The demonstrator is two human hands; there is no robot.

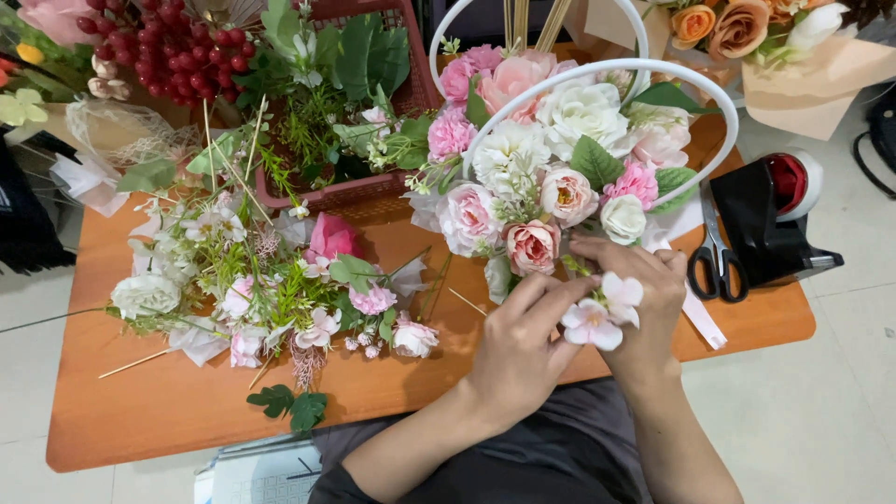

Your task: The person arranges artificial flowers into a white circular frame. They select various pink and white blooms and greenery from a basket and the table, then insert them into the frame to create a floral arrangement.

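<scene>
Head view, near edge of the orange table (168, 411) first: left hand (518, 350) and right hand (644, 299) met just over that edge, right of centre. Left fingers curled and pressed together around the pale pink blossom sprig (597, 313), thumb on its stem side; right fingers bent down, pinching at the sprig's top just under the arrangement. Sprig held between both hands, touching the lowest pink rose (532, 245). Farther in, flower arrangement (551, 168) of pink and white blooms bound by a white hoop (719, 107). Loose flower stems (243, 280) strewn over the left half; scissors (715, 257) and black tape dispenser (770, 219) at the right edge. Red basket (373, 187) against the far edge, red berries (177, 47) at the far left corner.
</scene>
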